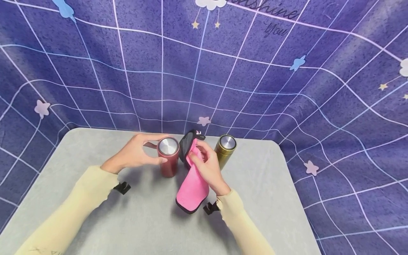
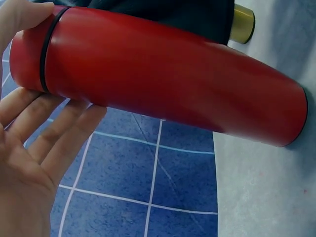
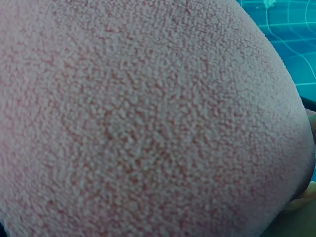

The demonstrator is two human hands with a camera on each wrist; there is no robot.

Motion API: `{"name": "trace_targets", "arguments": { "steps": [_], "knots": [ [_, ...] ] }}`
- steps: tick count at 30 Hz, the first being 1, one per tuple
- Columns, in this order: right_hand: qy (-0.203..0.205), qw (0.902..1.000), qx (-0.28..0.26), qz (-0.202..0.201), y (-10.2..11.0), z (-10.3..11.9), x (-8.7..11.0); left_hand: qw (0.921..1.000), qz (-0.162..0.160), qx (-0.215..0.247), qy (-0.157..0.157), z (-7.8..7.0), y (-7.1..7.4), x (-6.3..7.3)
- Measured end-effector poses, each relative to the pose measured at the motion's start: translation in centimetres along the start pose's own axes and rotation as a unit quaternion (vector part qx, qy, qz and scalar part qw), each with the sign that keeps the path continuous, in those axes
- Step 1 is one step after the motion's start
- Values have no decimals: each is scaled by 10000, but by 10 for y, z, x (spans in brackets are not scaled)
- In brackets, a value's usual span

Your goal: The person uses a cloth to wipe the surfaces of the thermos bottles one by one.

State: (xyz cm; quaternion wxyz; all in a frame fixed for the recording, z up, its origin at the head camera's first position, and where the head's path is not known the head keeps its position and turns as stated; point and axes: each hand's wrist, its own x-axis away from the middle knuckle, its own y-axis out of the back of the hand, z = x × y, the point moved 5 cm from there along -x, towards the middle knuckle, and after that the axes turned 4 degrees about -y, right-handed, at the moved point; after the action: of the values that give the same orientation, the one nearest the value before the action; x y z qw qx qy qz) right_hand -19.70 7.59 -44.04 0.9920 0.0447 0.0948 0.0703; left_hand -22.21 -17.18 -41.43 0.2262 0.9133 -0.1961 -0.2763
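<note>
Left hand [image 1: 137, 150] and right hand [image 1: 208, 164] apart, each on its own thing. Head view: left hand clamped on the red flask [image 1: 169, 166] near its top, thumb on the near side, fingers round the far side. Silver lid top [image 1: 168, 146] faces up. Flask at the far part of the grey tabletop [image 1: 153, 219], left of the black pouch [image 1: 185, 147]. Right hand pinches the pouch's pink flap [image 1: 192, 191], which hangs toward the near side, dark edging at its lower end. Gold flask [image 1: 224, 152] just right of the pouch, partly behind the right hand. Purple curtain [image 1: 191, 71] with pale grid lines and stars beyond.

Left wrist view: red flask spans the frame, dark ring [image 2: 49, 49] below its lid; thumb on one side, fingers along the other. Pouch just beside it, gold flask's end showing past. Whether the red flask's base touches the tabletop, cannot tell.

Right wrist view: fuzzy pinkish cloth [image 3: 148, 128] fills most of it; grip hidden.
</note>
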Motion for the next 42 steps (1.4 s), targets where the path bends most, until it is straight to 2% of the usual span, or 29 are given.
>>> {"name": "trace_targets", "arguments": {
  "steps": [7,16,20,27,34,42],
  "knots": [
    [-25,9998,200,-26,-8,5,-4,9999,17,119,-87,-6,-2,-3],
    [135,9998,103,-67,-11,6,-7,9999,-40,124,17,-9,-2,-5],
    [78,9999,104,-59,-11,4,-8,9998,-62,184,-32,-10,-2,-4],
    [-96,9999,36,37,-13,-10,-11,9991,-101,311,-253,-17,-1,-7],
    [-403,9989,257,-20,-13,-30,-13,9991,-149,284,-289,-19,2,-9],
    [-799,9967,121,2,-13,-51,-9,9987,-241,300,-341,-30,6,-14]
  ]
}}
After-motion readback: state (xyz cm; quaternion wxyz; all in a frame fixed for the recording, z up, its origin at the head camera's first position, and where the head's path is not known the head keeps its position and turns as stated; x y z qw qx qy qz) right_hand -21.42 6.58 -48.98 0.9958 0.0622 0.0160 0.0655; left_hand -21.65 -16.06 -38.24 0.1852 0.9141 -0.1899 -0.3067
